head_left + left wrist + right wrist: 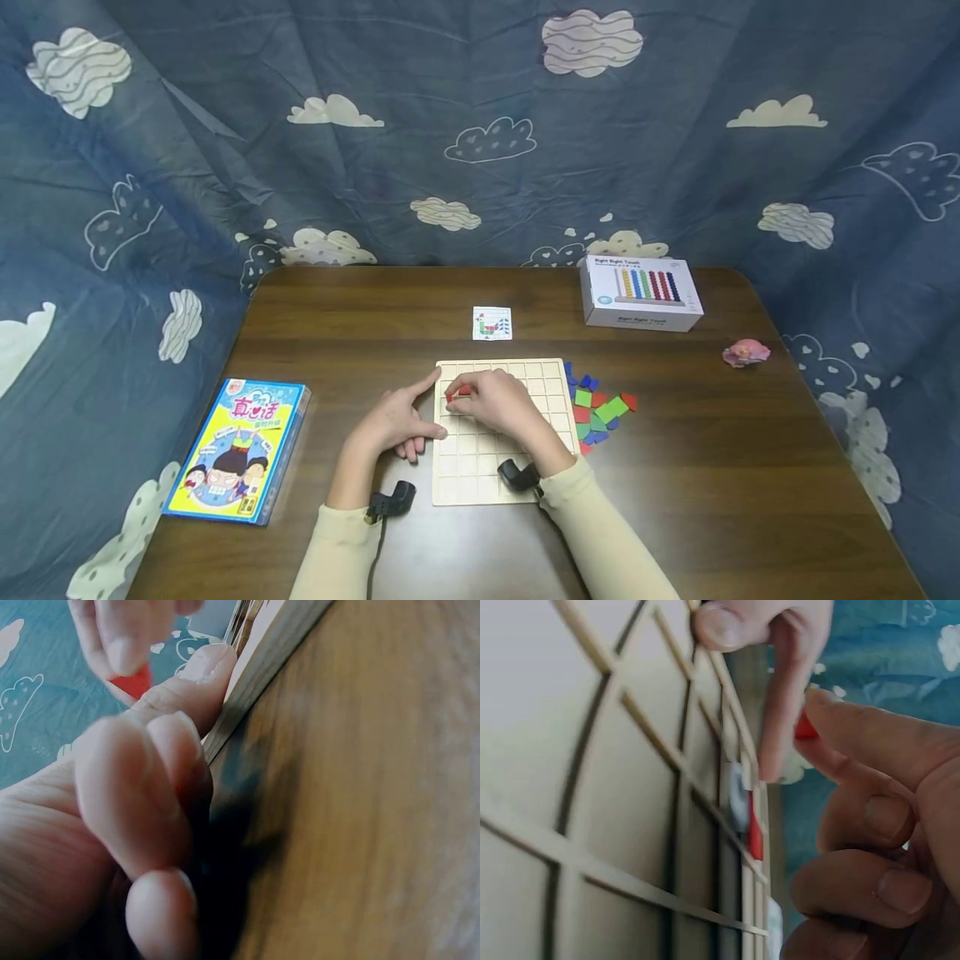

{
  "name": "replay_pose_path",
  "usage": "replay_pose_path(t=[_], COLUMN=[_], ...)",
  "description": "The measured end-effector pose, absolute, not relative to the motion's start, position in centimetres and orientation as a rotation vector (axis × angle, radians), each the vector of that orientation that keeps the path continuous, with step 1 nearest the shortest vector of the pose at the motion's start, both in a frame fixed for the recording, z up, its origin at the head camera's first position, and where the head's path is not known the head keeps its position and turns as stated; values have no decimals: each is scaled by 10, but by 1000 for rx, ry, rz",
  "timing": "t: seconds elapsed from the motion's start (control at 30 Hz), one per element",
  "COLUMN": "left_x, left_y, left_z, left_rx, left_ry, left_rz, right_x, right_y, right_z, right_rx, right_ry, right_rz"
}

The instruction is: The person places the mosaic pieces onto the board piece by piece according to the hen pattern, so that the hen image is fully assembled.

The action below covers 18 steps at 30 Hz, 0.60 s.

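Note:
A light wooden grid board [465,467] lies on the table in the head view. My right hand [497,406] is over its upper left part, pinching a small red piece [805,726] between thumb and index finger; the left wrist view shows a pointed corner of this red piece [133,681]. Another red piece [755,829] sits in the grid near the far edge. At the board's left side, my left hand [392,423] rests with thumb and index finger spread along the edge, its other fingers bent loosely beside the board.
Several red, green and blue flat pieces [583,398] lie in a pile against the board's right side. Behind the board is a small pattern card [492,323]. A white abacus box [641,317], a pink object [746,352] and a blue-yellow box [236,450] stand farther out.

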State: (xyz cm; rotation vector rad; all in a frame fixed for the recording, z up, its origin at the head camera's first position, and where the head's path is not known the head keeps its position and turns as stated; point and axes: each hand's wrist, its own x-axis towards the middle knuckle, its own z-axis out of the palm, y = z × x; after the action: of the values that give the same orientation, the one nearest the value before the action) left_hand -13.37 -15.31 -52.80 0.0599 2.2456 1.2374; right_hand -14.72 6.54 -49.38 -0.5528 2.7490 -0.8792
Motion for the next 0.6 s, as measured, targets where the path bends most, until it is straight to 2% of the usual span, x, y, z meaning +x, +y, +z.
replay_pose_path(t=[0.3, 0.6], left_x=[-133, -135], left_y=[-152, -153], left_z=[-530, -530], left_rx=[74, 63], left_ry=[2235, 2233], left_rz=[1252, 1265], right_x=[-150, -153], right_y=[64, 63], right_z=[-511, -511], right_rx=[-572, -568], right_ry=[2714, 2796], right_rz=[-827, -851])
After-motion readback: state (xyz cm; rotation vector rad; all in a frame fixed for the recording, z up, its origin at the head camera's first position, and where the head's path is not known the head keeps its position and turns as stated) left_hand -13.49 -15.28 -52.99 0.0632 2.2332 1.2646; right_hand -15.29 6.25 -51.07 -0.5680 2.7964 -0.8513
